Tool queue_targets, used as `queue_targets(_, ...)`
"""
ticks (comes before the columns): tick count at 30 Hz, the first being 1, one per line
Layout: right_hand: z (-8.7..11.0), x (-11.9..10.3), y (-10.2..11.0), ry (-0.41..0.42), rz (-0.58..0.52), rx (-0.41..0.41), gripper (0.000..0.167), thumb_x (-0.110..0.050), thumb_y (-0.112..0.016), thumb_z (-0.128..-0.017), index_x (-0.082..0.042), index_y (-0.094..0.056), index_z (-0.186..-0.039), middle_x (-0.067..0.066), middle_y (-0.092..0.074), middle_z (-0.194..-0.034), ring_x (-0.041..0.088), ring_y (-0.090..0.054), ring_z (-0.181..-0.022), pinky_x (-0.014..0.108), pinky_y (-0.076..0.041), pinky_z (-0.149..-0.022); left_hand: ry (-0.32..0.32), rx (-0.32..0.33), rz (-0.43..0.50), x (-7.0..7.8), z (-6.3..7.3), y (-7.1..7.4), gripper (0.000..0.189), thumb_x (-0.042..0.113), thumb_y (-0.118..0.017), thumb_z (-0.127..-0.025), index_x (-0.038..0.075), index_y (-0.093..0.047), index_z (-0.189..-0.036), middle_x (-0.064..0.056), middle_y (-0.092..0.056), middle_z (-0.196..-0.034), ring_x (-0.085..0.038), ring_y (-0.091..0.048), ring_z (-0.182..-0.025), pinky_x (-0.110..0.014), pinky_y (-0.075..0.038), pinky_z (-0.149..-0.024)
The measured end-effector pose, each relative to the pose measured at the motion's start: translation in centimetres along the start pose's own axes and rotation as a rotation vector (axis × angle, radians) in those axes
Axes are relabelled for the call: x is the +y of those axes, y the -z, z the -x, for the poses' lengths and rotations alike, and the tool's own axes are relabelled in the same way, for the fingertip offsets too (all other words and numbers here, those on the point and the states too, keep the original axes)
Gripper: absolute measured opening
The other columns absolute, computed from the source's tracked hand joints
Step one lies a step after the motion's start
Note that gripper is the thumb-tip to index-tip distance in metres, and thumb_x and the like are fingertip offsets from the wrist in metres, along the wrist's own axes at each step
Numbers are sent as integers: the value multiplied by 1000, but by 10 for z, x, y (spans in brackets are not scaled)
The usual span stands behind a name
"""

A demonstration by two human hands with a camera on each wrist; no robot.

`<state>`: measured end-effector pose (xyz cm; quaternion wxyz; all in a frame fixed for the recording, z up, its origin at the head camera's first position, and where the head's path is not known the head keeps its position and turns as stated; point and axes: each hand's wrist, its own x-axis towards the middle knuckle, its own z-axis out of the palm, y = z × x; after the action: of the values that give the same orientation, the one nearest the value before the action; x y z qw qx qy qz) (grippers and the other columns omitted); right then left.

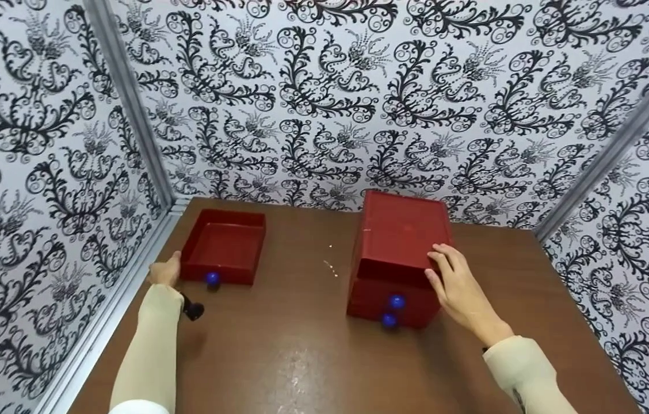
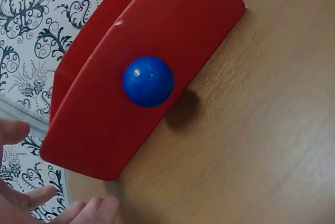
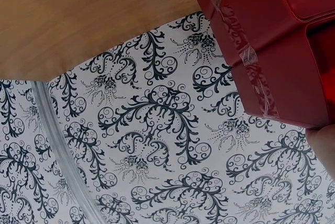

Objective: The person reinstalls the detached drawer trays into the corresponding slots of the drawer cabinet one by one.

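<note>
A shallow red drawer [image 1: 238, 275] is sitting upright near the back left corner of the brown table [image 1: 301, 310], its blue knob [image 2: 148, 81] facing the front edge. The left hand [image 1: 164, 271] is resting close to the table's left edge, beside the drawer's left front corner. Its fingers are standing apart with nothing between them, though from these angles I cannot tell whether any fingertip is touching the drawer's left wall. Toward the back edge, right of the table's middle, a red cabinet [image 1: 405, 230] is standing well apart from the drawer. Its front is facing the front edge and carrying two more blue knobs, an upper knob [image 1: 397, 302] and a lower knob [image 1: 389, 320], one just above the other, while a dark recess is showing beneath the cabinet's top panel. The right hand [image 1: 462, 293] is touching the cabinet at its upper right front corner, the fingers lying loosely spread there. The two hands are working far apart from each other. Clear tape [image 3: 248, 55] is running along one face of the cabinet. Pale flecks [image 1: 331, 267] are lying on the table between cabinet and drawer, and black-and-white patterned walls [image 1: 324, 115] are rising beyond the table's back and side edges.
</note>
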<state>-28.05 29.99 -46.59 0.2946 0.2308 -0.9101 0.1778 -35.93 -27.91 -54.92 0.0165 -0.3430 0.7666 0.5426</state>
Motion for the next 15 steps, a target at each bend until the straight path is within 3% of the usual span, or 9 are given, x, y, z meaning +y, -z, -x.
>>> queue_targets(5, 0, -4, -1, -4, -11, -12, 28, -9, -63, -94, 2, -60, -120, 24, -56, -133, 40, -48, -130, 8, -14, -121, -3, 15, 38, -9, -2, 3, 84, 45, -38, -100, -14, -8, -152, -33, -8, -162, -47, -2, -154, -50, -11, -132)
queue_targets(7, 0, -5, -1, -6, -14, -8, 28, -9, -63, -94, 2, -60, -120, 23, -56, -133, 40, -49, -130, 9, -15, -121, -7, 23, 44, -11, -2, 4, 82, 44, -40, -100, -15, -14, -151, -34, -13, -161, -47, -7, -153, -49, -17, -131)
queue_targets(9, -1, -5, -1, -6, -18, -3, 28, -9, -63, -94, 2, -61, -120, 23, -56, -133, 40, -49, -130, 11, -16, -121, -6, 27, 50, -13, -2, 5, 79, 44, -41, -99, -13, -22, -150, -35, -21, -159, -46, -18, -150, -48, -32, -126)
queue_targets(12, 0, -7, -2, -4, -20, -8, 28, -9, -63, -94, 2, -61, -120, 23, -56, -133, 40, -48, -131, 12, -17, -121, 10, 28, 96, -16, -2, 7, 73, 43, -43, -99, -7, -28, -151, -34, -26, -156, -43, -42, -133, -44, -60, -97)
queue_targets(15, 1, -8, -2, -5, -21, -16, 29, -10, -63, -95, 2, -60, -121, 23, -55, -133, 40, -48, -131, 8, -14, -122, 20, 30, 115, -19, -2, 8, 69, 41, -45, -99, -5, -32, -149, -35, -33, -149, -30, -60, -96, -33, -65, -68)
